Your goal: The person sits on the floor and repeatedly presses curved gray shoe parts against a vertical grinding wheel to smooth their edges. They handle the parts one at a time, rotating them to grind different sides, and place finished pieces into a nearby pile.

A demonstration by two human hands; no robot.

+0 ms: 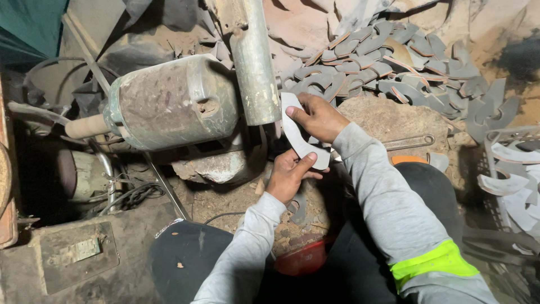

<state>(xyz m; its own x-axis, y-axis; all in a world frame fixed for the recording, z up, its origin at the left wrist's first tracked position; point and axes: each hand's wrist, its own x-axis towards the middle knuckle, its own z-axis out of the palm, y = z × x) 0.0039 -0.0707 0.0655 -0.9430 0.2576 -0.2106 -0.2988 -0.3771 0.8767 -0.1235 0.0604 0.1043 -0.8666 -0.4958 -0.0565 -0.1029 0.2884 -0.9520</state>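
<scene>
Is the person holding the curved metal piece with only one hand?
No, both the left hand and the right hand grip the curved metal piece.

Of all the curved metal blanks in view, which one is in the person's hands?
The pale, curved flat metal blank, gripped by left hand and right hand; others lie heaped behind or in the crate at right.

We see our own two arms in long grey knit sleeves, soft and slightly creased, reaching to the wrists. Our right sleeve carries a broad fluorescent yellow-green band point(432, 262) around the upper arm; our left sleeve is plain grey throughout. Our bare left hand point(288, 175) and bare right hand point(318, 117) wear no gloves. Below the sleeves, our legs are in dark, dusty black trousers point(185, 256), flecked with pale specks.
</scene>
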